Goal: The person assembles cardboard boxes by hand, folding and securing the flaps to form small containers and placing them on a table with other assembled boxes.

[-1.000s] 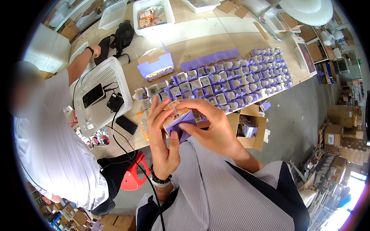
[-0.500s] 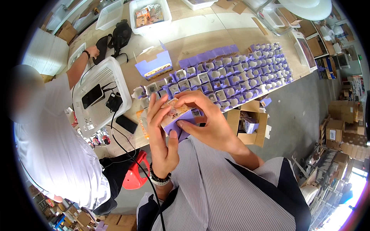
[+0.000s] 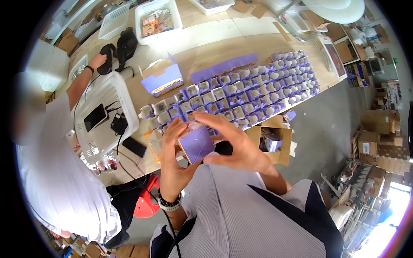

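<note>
A small purple carton (image 3: 197,144) sits in the grip of my left hand (image 3: 173,165), its fingers along the left side and its thumb underneath. The carton's purple folded face, with crossing creases, is turned up toward me. My right hand (image 3: 243,148) is spread around the carton's right side, index finger near the top edge and thumb by the lower right corner. Whether those fingertips touch it I cannot tell. Just beyond my hands, rows of open-topped purple cartons (image 3: 232,89) stand on the table.
A purple display box (image 3: 162,80) stands behind the rows. On the left, a white basket (image 3: 129,99) holds a phone and cables. A co-worker's hand (image 3: 99,61) rests on a black bag. An open cardboard box (image 3: 282,157) is below the table edge at right.
The carton has been turned, so its printed face gave way to the purple folded face. My right fingers have spread apart from their closer grip. The view has shifted slightly.
</note>
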Motion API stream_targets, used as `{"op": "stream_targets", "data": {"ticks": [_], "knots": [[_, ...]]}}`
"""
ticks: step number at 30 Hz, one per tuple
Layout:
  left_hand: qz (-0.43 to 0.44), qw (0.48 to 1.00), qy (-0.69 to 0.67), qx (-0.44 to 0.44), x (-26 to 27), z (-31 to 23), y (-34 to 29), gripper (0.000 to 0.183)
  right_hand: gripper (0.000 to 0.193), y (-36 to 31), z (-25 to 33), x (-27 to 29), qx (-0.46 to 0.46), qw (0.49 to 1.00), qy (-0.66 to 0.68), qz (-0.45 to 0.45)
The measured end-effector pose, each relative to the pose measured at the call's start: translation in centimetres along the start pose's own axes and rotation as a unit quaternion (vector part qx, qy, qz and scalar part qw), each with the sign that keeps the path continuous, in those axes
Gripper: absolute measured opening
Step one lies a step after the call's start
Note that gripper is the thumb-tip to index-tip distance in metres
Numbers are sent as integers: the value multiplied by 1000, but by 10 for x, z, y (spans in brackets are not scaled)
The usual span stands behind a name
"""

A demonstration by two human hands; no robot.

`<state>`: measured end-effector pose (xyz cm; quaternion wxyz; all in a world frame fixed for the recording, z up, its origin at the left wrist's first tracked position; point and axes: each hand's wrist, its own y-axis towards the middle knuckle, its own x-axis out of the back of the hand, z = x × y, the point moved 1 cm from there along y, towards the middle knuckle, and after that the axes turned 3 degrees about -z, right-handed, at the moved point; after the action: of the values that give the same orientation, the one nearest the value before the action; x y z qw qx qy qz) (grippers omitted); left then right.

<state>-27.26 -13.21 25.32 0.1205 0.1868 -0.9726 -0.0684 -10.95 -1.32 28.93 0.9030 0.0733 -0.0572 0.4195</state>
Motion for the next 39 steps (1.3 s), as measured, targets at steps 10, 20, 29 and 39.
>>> {"op": "stream_targets", "data": {"ticks": [10, 20, 29, 39], "knots": [[115, 979, 161, 49, -71, 33, 16, 107, 77, -4, -87, 102, 8, 956, -287, 58], [141, 959, 205, 134, -113, 49, 43, 72, 57, 110, -336, 381, -96, 810, -544, -196], [73, 953, 209, 208, -163, 52, 71, 58, 51, 181, -458, 430, -138, 815, -560, -49], [68, 954, 203, 210, -201, 55, 93, 54, 35, 165, -425, 486, -312, 722, -579, -216]]}}
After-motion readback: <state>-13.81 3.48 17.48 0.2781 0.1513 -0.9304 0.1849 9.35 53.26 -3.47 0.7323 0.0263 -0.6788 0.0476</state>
